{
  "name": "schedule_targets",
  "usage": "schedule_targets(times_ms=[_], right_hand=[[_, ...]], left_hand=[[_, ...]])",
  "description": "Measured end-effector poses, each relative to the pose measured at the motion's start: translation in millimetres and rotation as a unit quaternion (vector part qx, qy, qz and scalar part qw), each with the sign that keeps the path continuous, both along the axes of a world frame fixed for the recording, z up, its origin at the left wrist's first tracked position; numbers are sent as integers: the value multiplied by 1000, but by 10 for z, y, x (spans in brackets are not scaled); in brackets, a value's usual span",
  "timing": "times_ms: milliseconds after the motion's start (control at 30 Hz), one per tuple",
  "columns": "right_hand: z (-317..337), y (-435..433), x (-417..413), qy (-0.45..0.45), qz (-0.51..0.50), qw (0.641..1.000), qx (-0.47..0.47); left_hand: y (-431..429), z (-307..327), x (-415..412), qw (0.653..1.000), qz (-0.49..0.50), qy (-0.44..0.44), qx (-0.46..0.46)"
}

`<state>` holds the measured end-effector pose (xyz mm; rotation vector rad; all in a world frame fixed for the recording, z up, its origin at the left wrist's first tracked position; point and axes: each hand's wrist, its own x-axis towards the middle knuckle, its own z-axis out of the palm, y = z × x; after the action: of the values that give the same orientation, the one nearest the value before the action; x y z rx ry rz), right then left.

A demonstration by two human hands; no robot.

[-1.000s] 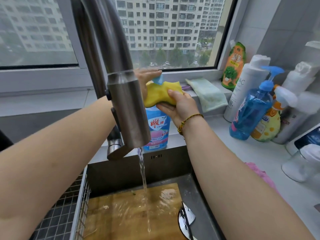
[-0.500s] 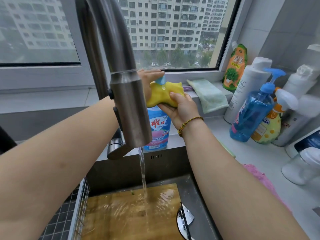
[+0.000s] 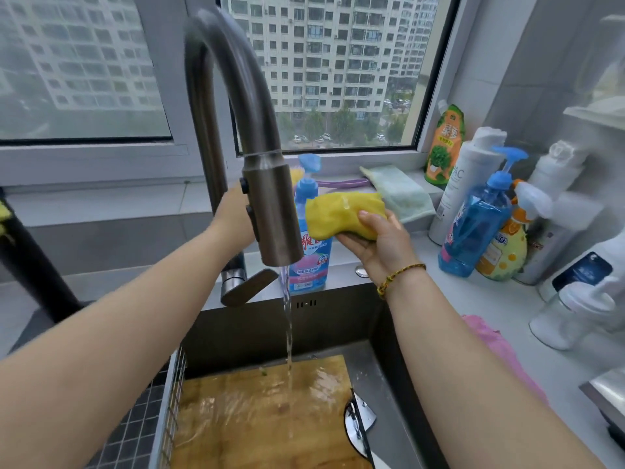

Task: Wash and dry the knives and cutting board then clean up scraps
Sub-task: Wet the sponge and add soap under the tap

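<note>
Gripping a sponge [image 3: 341, 214], the right hand [image 3: 378, 247] hangs mid-frame above the sink [image 3: 324, 328] rim. The left hand [image 3: 232, 213] sits behind the faucet [image 3: 272, 214], grasp unreadable; the sink holds the cutting board [image 3: 250, 421].

Left hand [image 3: 232, 211] mostly behind faucet [image 3: 272, 214]; cutting board [image 3: 236, 421] cropped below.

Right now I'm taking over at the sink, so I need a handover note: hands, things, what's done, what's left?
Right hand grips the sponge.
Left hand is behind the faucet, fingers hidden.
Board lies in the sink under running water, with what looks like a knife beside it.
Done: board wetted.
Left: scrub, rinse and dry board and knives, clear scraps.
</note>
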<state>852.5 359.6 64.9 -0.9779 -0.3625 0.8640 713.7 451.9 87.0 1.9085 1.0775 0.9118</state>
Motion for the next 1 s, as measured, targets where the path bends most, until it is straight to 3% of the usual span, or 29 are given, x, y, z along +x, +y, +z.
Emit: schedule_targets(times_ms=[200, 400, 567, 733, 867, 1000], right_hand=[[-160, -736, -201, 27, -48, 998, -3], [-525, -1385, -479, 45, -42, 998, -29], [-754, -1661, -753, 38, -31, 994, -100], [-795, -1800, -920, -59, -69, 982, -165], [-801, -1890, -1102, -261, -117, 933, -217], [-838, -1923, -1429, -336, -94, 910, -224]], left_hand=[[-481, -503, -521, 997, 56, -37, -25], [-1427, -798, -633, 989, -64, -26, -129], [-1738, -806, -454, 943, -98, -1, -317], [-1994, -786, -483, 902, -78, -44, -422], [-2049, -831, -439, 924, -49, -69, -373], [-2054, -885, -395, 959, -66, -26, -274]])
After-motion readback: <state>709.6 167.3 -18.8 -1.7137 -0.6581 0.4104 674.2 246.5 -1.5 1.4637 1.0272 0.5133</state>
